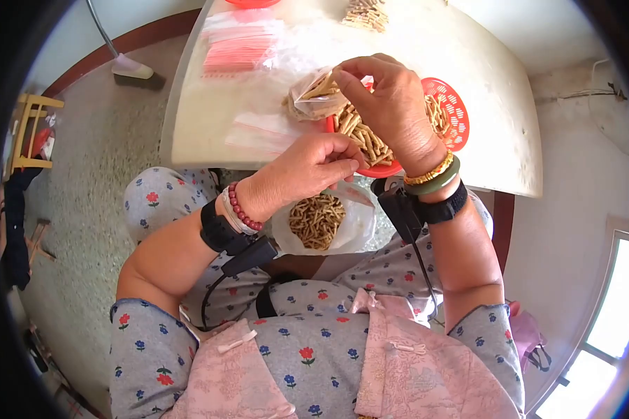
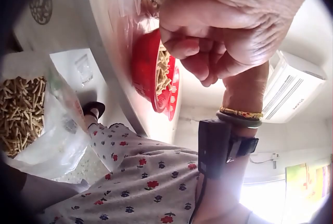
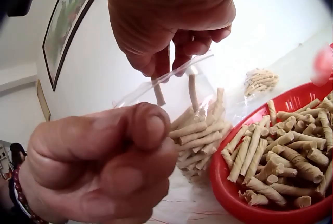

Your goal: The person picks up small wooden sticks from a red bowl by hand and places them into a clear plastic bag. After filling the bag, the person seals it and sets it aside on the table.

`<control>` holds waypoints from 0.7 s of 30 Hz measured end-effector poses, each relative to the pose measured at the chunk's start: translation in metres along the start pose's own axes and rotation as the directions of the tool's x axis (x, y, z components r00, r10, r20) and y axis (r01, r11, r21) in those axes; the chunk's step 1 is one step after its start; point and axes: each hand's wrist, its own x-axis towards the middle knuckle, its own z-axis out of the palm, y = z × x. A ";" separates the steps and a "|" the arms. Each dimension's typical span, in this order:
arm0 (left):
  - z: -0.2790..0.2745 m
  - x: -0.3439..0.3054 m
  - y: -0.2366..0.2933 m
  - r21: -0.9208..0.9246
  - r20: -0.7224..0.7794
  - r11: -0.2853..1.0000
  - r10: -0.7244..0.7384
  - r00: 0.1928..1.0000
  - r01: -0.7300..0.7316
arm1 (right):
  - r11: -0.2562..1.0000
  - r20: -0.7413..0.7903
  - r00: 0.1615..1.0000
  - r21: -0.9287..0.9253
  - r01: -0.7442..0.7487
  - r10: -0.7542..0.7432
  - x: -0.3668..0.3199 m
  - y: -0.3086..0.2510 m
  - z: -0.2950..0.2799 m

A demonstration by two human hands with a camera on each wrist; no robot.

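Note:
My right hand (image 1: 393,98) is raised over the table, its thumb and fingers pinching the top edge of a clear plastic bag (image 1: 306,105). Short beige rolled sticks (image 3: 200,135) fill much of this bag, and two stand upright just under the right fingertips. My left hand (image 1: 297,167) hovers near the table's front edge, nearer me than the bag. Its fingers are curled, thumb against forefinger, with nothing visible between them. Right below both hands sits a red plastic bowl (image 3: 221,195) heaped with loose sticks (image 3: 281,156).
A second red perforated basket (image 1: 460,129) adjoins the bowl. Flat red-edged bags (image 1: 239,49) lie stacked at the back left, with several more (image 1: 262,133) nearer. Another pile of sticks (image 1: 365,15) is at the back. Between my knees hangs an open plastic sack (image 1: 360,227) of darker sticks.

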 end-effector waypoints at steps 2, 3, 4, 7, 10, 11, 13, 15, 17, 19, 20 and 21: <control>0.000 0.000 0.003 0.048 -0.004 0.999 -0.018 1.000 0.018 | 0.992 -0.016 0.997 -0.103 0.078 -0.080 0.000 0.006 0.002; -0.001 0.000 0.004 0.047 -0.005 0.999 -0.019 1.000 0.019 | 0.990 -0.037 0.998 -0.133 0.046 -0.051 0.000 0.007 0.000; -0.001 0.000 0.005 0.061 -0.004 0.998 -0.033 0.999 0.034 | 0.987 -0.058 0.998 -0.163 0.014 -0.023 0.000 0.009 -0.003; -0.003 -0.001 0.002 0.142 0.010 0.990 -0.027 1.000 0.025 | 0.989 -0.096 0.994 -0.130 -0.064 0.051 -0.002 0.019 -0.019; -0.001 -0.003 0.002 0.291 0.031 0.957 0.010 0.999 -0.018 | 0.972 -0.055 0.989 -0.185 -0.144 0.137 -0.011 0.040 -0.037; 0.000 -0.004 0.002 0.372 0.033 0.927 0.032 0.999 -0.042 | 0.962 -0.016 0.985 -0.213 -0.170 0.171 -0.016 0.048 -0.040; 0.002 -0.005 -0.005 0.477 0.043 0.872 0.103 0.994 -0.111 | 0.950 0.055 0.978 -0.253 -0.183 0.203 -0.027 0.066 -0.044; 0.003 -0.005 -0.011 0.574 0.062 0.800 0.169 0.984 -0.173 | 0.936 0.126 0.963 -0.293 -0.194 0.239 -0.038 0.077 -0.039; 0.004 -0.004 -0.013 0.607 0.095 0.772 0.163 0.982 -0.187 | 0.916 0.192 0.954 -0.373 -0.148 0.232 -0.049 0.084 -0.036; 0.005 -0.004 -0.014 0.599 0.090 0.783 0.143 0.986 -0.169 | 0.915 0.210 0.944 -0.369 -0.165 0.255 -0.055 0.085 -0.033; 0.006 -0.003 -0.015 0.591 0.086 0.792 0.125 0.988 -0.151 | 0.913 0.231 0.940 -0.379 -0.149 0.249 -0.058 0.086 -0.031; 0.007 -0.003 -0.015 0.591 0.090 0.792 0.122 0.988 -0.152 | 0.911 0.251 0.937 -0.390 -0.133 0.244 -0.061 0.088 -0.030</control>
